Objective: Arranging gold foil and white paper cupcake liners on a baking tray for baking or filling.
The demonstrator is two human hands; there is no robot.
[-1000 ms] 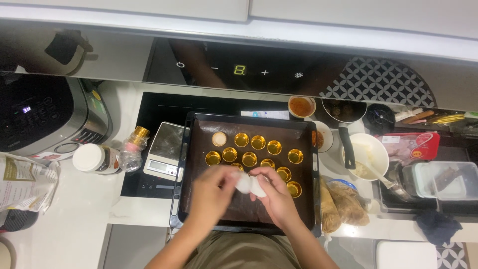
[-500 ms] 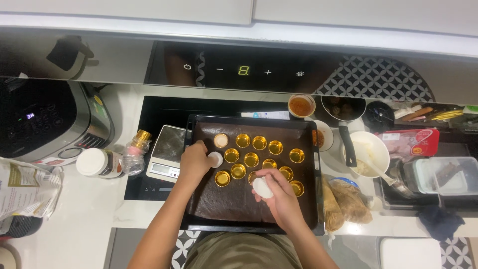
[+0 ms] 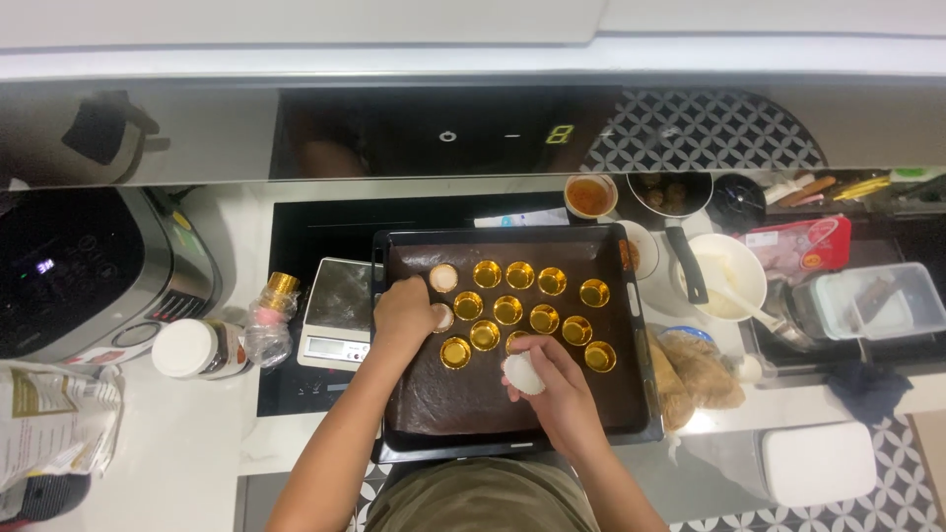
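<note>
A dark baking tray (image 3: 434,409) lined with brown paper sits on the counter in front of me. Several gold foil cups (image 3: 520,275) stand in rows on it. One filled cup with pale dough (image 3: 443,278) rests at the tray's far left corner. My left hand (image 3: 406,313) presses a second pale-filled cup (image 3: 445,317) down at the left end of the middle row. My right hand (image 3: 552,379) holds a white ball of dough (image 3: 522,373) just above the tray's near middle.
A digital kitchen scale (image 3: 335,313) stands left of the tray, beside a tied plastic bag (image 3: 266,320) and a white-lidded jar (image 3: 192,348). Right of the tray are a white bowl with spoon (image 3: 727,279), a bagged food item (image 3: 698,366) and plastic containers (image 3: 872,305).
My left hand left the dough, carried a filled cup to the tray's left side and set it in the middle row. My right hand keeps the white dough ball near the tray's middle.
</note>
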